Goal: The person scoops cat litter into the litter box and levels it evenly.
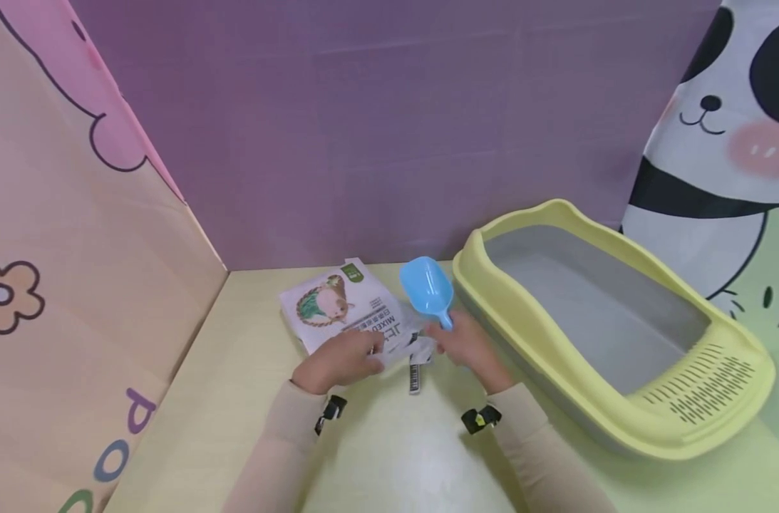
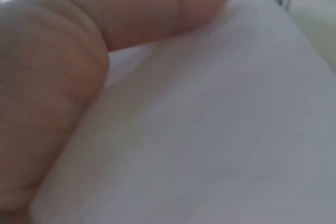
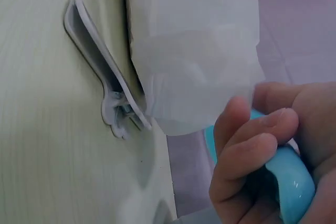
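A white printed bag [image 1: 328, 306] lies flat on the table, its near end crumpled between the hands. My left hand [image 1: 343, 360] pinches that end; in the left wrist view the thumb of my left hand [image 2: 58, 66] lies over white bag material [image 2: 210, 119]. With curled fingers, my right hand [image 1: 469, 348] holds a blue scoop [image 1: 425, 285] by its handle, bowl upward, thumb and forefinger at the bag's edge. In the right wrist view, my right hand [image 3: 262, 150] is beside the bag's white end [image 3: 194, 66], and a pale grey clip [image 3: 102, 66] lies on the table.
At the right stands a yellow-rimmed litter tray [image 1: 703, 427] with a grey inside and a slotted near end. A narrow strip with dark print [image 1: 415, 379] lies just below the bag. A purple backdrop [image 1: 389, 128] rises behind the table, with printed cloths at both sides.
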A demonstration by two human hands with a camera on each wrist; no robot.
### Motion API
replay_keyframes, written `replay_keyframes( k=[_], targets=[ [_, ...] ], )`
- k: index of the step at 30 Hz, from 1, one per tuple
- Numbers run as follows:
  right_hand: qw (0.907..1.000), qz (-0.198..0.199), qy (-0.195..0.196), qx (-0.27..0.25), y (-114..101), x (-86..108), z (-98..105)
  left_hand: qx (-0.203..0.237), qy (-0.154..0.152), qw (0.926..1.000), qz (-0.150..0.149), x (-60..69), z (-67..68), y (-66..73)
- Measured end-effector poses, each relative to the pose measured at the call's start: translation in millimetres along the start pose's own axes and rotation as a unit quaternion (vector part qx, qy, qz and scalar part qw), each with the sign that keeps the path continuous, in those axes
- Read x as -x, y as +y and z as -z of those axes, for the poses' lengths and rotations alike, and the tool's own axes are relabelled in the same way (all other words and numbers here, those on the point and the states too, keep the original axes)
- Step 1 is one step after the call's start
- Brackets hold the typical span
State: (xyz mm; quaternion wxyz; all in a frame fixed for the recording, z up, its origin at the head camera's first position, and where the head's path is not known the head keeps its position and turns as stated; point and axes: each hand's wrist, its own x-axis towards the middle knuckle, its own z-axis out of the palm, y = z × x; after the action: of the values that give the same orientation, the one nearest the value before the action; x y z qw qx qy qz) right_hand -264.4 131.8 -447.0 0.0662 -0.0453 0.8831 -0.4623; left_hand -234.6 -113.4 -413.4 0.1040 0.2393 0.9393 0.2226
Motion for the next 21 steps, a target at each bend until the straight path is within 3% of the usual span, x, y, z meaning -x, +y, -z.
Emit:
replay_keyframes(
  k=[8, 14, 21],
  targets=[
    [0.9984, 0.044, -0.018, 0.032, 5, 0.8, 2, 0.070, -0.051, 0.9960, -0.025, -0.2, -12.7, 2.5],
    [0.9936, 0.071, -0.046, 0.075, 9, -1.3, 8, 0.064, -0.055, 0.9954, -0.046, 4.1, -5.3, -2.7],
    [0.9875, 0.065, -0.033, 0.139, 14, -3.2, 13, 0.039, -0.051, 0.9979, -0.002, 9.0, 5.5, -14.4]
  ],
)
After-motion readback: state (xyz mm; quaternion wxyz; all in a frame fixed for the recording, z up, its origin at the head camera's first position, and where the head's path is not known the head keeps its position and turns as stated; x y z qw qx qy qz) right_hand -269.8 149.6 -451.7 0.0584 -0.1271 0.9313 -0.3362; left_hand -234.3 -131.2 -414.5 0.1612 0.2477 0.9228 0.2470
